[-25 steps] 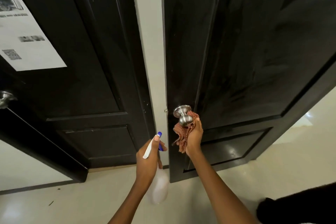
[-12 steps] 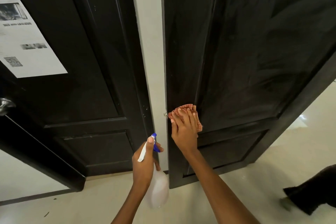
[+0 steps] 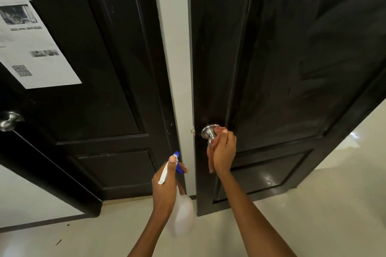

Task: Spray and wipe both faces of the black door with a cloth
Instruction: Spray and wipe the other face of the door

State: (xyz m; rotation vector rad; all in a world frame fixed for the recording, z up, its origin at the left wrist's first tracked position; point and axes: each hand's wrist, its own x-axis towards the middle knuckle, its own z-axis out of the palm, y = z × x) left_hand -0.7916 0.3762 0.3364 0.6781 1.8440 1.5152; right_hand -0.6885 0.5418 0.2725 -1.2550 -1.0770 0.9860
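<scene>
My right hand [image 3: 223,152] bunches the soft cloth [image 3: 211,155] around the slick knob [image 3: 208,132]; my left hand [image 3: 166,185] wraps the light bottle [image 3: 181,217] at its neck.

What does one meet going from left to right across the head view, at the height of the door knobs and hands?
Left door knob → paper notice → left hand with spray bottle → right door knob → right hand with cloth.
</scene>
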